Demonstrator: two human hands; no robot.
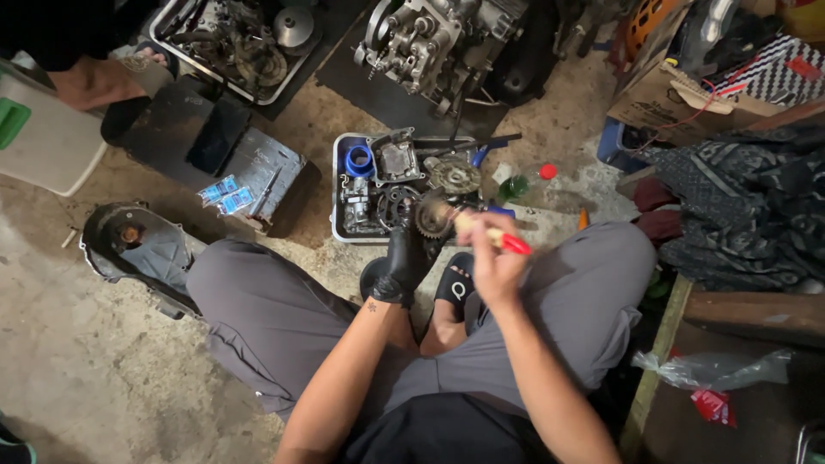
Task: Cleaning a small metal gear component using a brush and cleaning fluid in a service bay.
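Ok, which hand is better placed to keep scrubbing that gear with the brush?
Probably the right hand: it already grips the brush, whose bristles meet the gear. The gloved left hand holds the gear from below, over the parts tray.

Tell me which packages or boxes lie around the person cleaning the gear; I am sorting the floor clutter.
Small blue packets: on the dark tray left of the parts tray, flat, blue and white.
Cardboard box: upper right, brown, open.
Chequered box: in it, black and white.
Red packet: lower right.
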